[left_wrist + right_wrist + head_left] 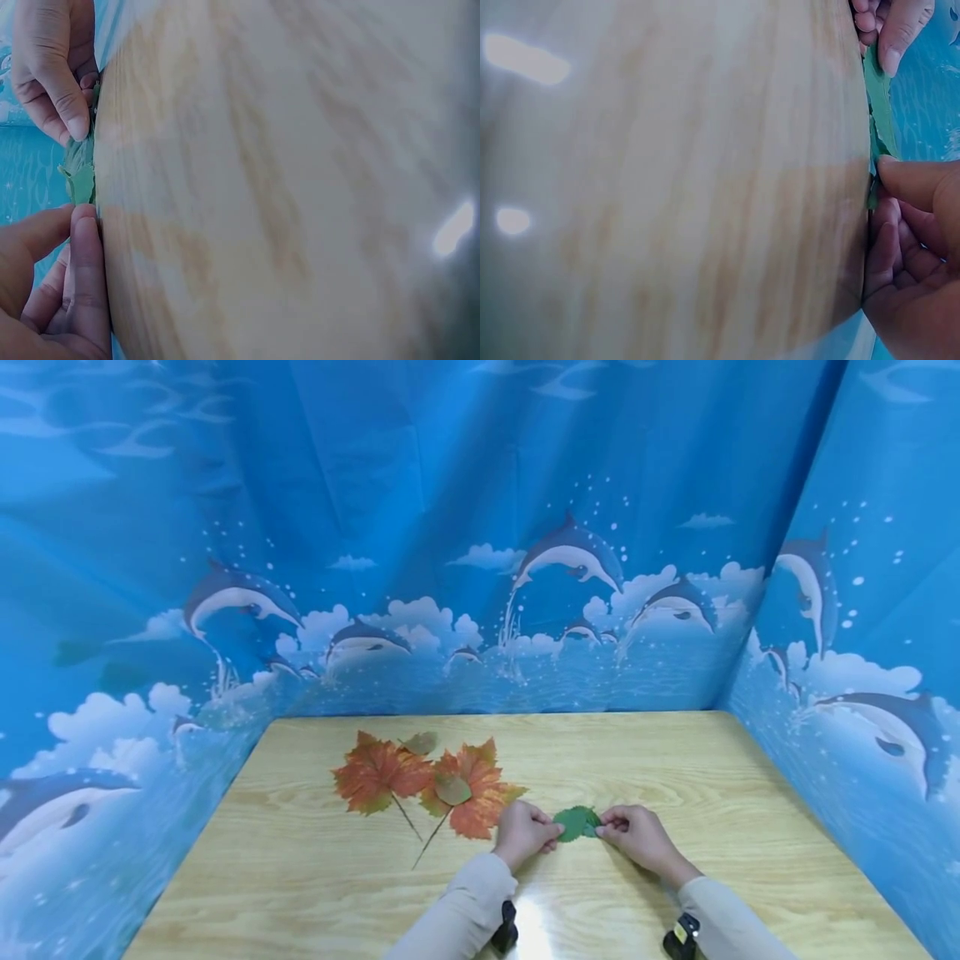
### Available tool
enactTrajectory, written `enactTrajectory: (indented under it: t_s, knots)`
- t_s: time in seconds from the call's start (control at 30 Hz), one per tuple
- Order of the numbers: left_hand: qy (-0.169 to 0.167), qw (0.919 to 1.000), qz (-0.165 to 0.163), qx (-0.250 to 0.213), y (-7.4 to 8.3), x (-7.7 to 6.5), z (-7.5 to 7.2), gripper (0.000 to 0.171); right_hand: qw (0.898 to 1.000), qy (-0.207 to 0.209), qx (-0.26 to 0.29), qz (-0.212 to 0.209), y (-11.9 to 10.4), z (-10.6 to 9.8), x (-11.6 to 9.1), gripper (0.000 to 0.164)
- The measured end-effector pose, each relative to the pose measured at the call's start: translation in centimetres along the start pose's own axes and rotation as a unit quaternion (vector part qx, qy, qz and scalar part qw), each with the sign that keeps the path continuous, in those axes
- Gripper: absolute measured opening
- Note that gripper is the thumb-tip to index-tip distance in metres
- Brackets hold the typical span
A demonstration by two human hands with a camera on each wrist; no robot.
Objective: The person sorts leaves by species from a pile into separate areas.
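In the head view my left hand pinches the left edge of a round green leaf with a toothed rim. From the other side, my right hand pinches a second green leaf, partly covered by the first. The two leaves overlap between the hands, low over the table. Seen edge-on in the left wrist view, the green leaf sits right at the left fingertips. The right wrist view shows the right thumb on the lower end of the leaf pair.
Two orange-red maple leaves, one on the left and one nearer the hands, lie on the wooden table. A small dull-green leaf rests on the nearer one; another lies behind. A blue dolphin-printed curtain borders the table.
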State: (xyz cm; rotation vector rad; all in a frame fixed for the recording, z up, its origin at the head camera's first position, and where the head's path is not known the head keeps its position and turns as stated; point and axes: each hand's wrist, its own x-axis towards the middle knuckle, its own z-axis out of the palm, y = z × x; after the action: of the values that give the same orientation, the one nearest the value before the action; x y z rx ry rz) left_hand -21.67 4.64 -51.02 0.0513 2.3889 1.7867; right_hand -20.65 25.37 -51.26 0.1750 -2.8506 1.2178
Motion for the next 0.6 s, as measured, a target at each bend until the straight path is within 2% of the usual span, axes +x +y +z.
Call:
enactTrajectory:
  t_s: [0.3, 0.43, 0.6]
  knots:
    - [-0.019, 0.9994, 0.022, 0.019, 0.2, 0.0, -0.4, 0.014, 1.000, 0.003, 0.007, -0.006, 0.0, 0.1, 0.1, 0.009]
    - [-0.036, 0.9962, 0.039, 0.069, 0.8, -0.3, -0.8, 0.014, 1.000, 0.003, 0.008, -0.004, 0.0, 0.0, 0.2, 0.008]
    - [-0.043, 0.9851, 0.058, 0.156, 1.5, -0.6, -1.8, 0.016, 1.000, 0.000, 0.005, 0.004, 0.1, 0.1, 0.1, 0.008]
